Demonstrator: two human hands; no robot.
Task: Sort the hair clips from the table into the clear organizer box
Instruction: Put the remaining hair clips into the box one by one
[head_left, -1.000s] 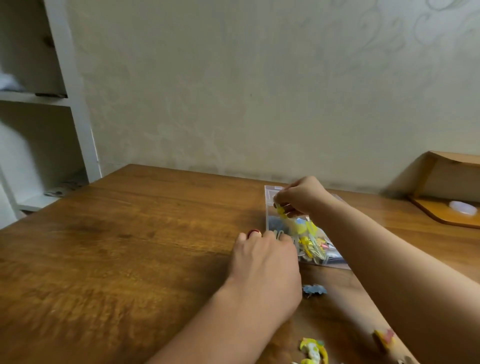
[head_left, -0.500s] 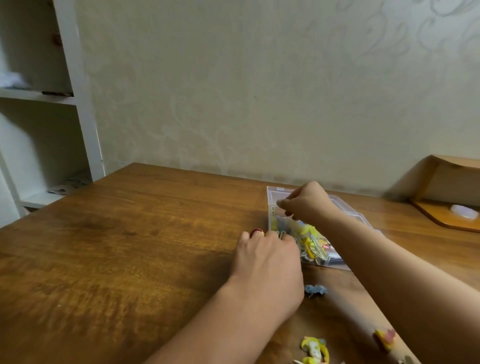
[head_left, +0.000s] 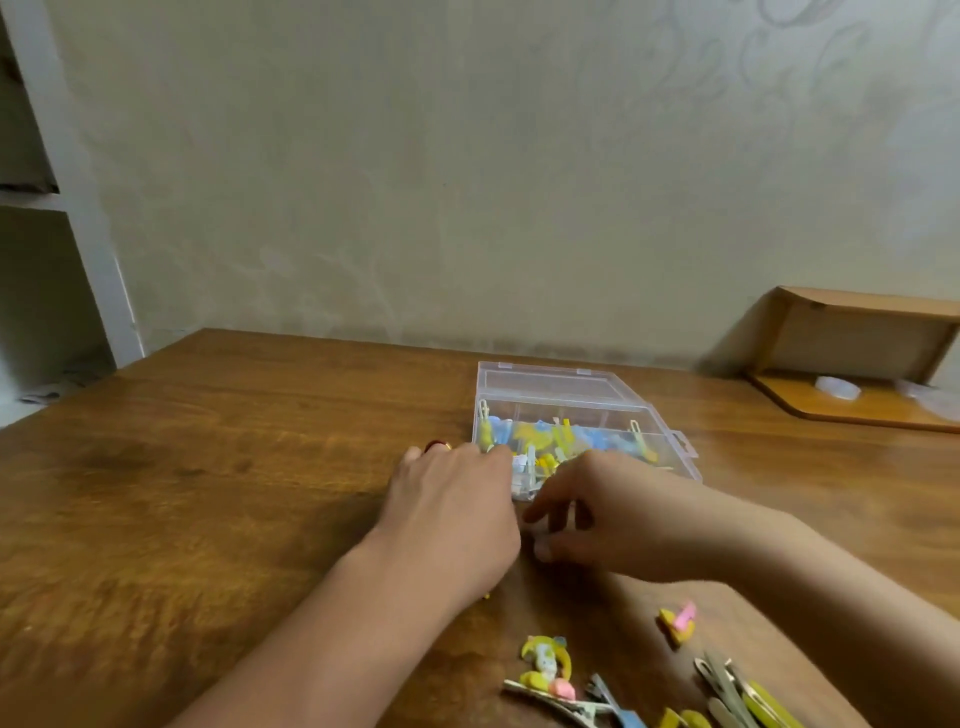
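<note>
Pale patterned wallpaper backs a brown wooden table. At frame centre sits the clear organizer box, lid open, with yellow and blue hair clips inside. The left hand rests palm-down at its near-left corner, its grip hidden. The right hand hovers beside it, fingers loosely spread, holding nothing. Loose clips lie at the lower right.
</note>
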